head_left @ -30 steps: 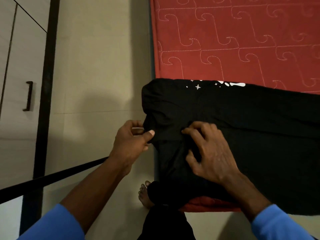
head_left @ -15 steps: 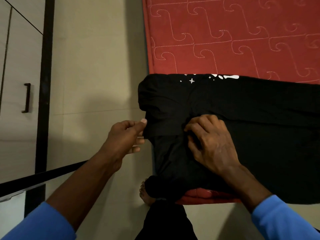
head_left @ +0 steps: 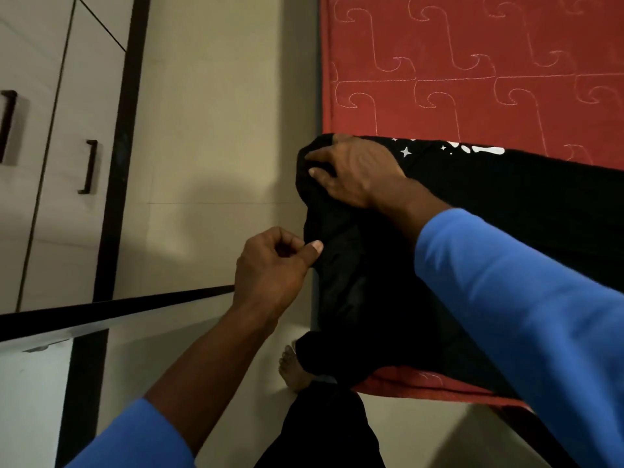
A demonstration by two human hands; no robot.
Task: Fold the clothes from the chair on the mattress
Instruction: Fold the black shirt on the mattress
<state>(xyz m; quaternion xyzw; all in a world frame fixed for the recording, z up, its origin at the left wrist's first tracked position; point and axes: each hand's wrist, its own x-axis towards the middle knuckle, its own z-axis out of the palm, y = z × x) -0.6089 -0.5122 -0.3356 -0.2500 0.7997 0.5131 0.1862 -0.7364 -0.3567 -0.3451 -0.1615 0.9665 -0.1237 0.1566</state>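
The left hand (head_left: 270, 268) pinched the black cotton garment's (head_left: 371, 298) edge; the right hand (head_left: 354, 173) gripped its far corner on the red quilted mattress (head_left: 472, 62).

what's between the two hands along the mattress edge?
Head view: only black garment, its edge running from the left hand pinch to the right hand.

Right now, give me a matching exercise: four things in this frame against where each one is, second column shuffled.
Things:
1. left hand
2. right hand
3. garment
4. foot

Places:
A. on the floor by the mattress corner
B. pinching the garment's near left edge
C. spread across the mattress
D. on the garment's far left corner

Pairs: 1-B, 2-D, 3-C, 4-A
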